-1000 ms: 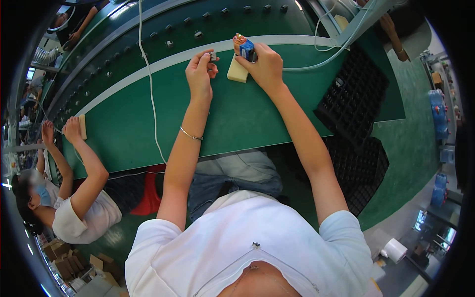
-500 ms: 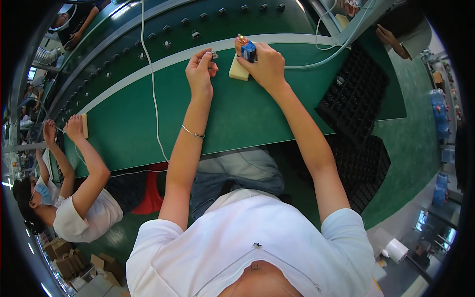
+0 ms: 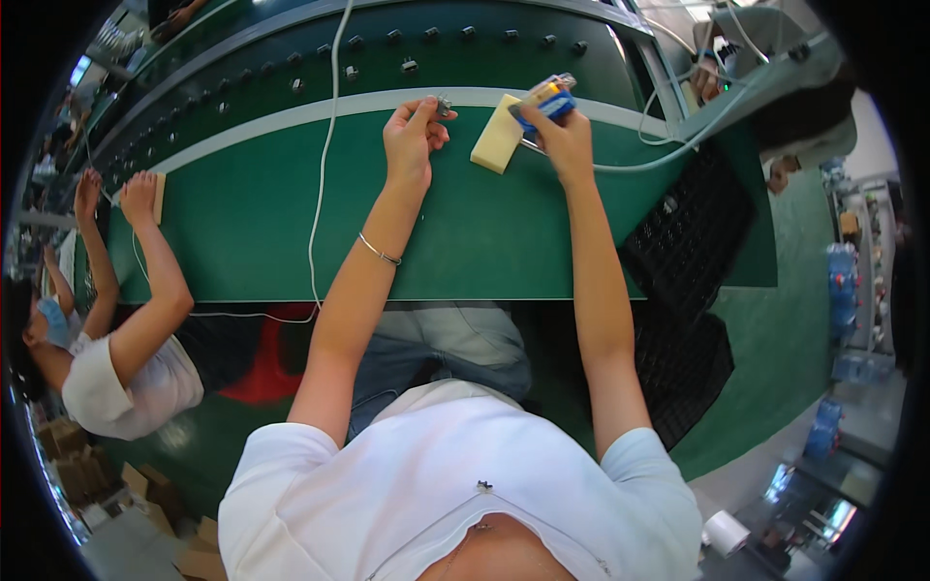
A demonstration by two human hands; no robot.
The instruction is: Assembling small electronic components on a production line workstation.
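Note:
My left hand (image 3: 411, 145) pinches a small metal part (image 3: 443, 106) between thumb and fingertips, above the green bench mat (image 3: 465, 232). To its right, my right hand (image 3: 570, 143) is closed round a small blue and orange handheld device (image 3: 550, 101) with a shiny metallic end, which points up and to the right. The device's exact kind cannot be made out. Just left of my right hand a pale yellow block (image 3: 497, 136) stands on the mat, tilted. The device's lower left end is close to the block's upper part; whether they touch is unclear.
Beyond the bench edge, a dark conveyor belt (image 3: 291, 111) carries several small metal parts. A white cable (image 3: 320, 184) crosses the mat on the left. Black compartment trays (image 3: 693, 232) lie at the right. A co-worker (image 3: 136, 339) sits at the left; another person's hand (image 3: 705, 79) shows at upper right.
My right hand has moved right, away from my left hand, and the device has turned from upright to tilted right. The left hand still pinches the part. The whole view has shifted somewhat.

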